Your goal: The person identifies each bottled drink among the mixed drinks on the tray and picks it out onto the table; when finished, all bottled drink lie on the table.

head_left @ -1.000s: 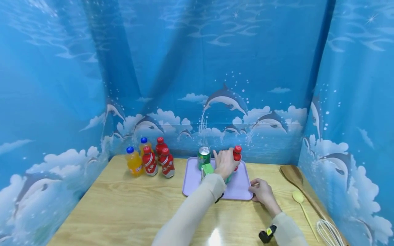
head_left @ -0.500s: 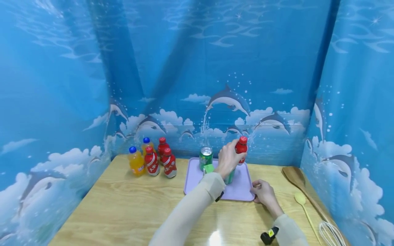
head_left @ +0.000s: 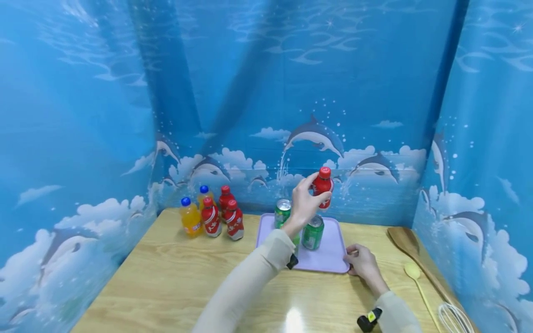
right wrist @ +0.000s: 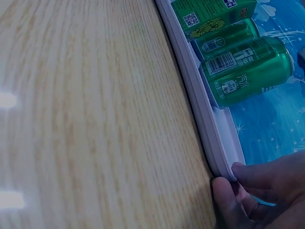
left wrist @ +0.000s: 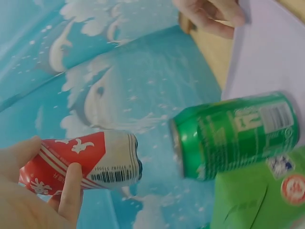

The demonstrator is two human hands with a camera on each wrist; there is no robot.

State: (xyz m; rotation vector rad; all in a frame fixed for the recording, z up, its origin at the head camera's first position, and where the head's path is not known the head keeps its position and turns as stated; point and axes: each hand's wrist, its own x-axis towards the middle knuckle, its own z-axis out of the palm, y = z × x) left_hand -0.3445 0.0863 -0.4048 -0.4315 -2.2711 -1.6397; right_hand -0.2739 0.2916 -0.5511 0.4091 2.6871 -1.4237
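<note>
My left hand (head_left: 303, 203) holds a red bottle (head_left: 322, 186) with a red cap, upright in the air above the back of the lilac tray (head_left: 326, 261). The left wrist view shows thumb and fingers round its red label (left wrist: 66, 160), with the pale base free. On the tray stand two green cans, the front one (head_left: 313, 235) near the middle and the other (head_left: 282, 209) at the back left. A green carton (right wrist: 214, 16) beside them is mostly behind my left forearm in the head view. My right hand (head_left: 363, 264) pinches the tray's rim at the front right corner.
At the table's back left stand orange drink bottles (head_left: 191, 219) with blue caps and several red bottles (head_left: 234, 222). Along the right edge lie a wooden spatula (head_left: 405, 240), a yellow spoon (head_left: 413, 272) and a whisk (head_left: 454, 318). A dolphin-print curtain (head_left: 266, 92) encloses the table.
My left hand has lifted the red bottle up from the tray, and the front green can has come into full view. My right hand stays at the tray's corner. The head view shifts slightly.
</note>
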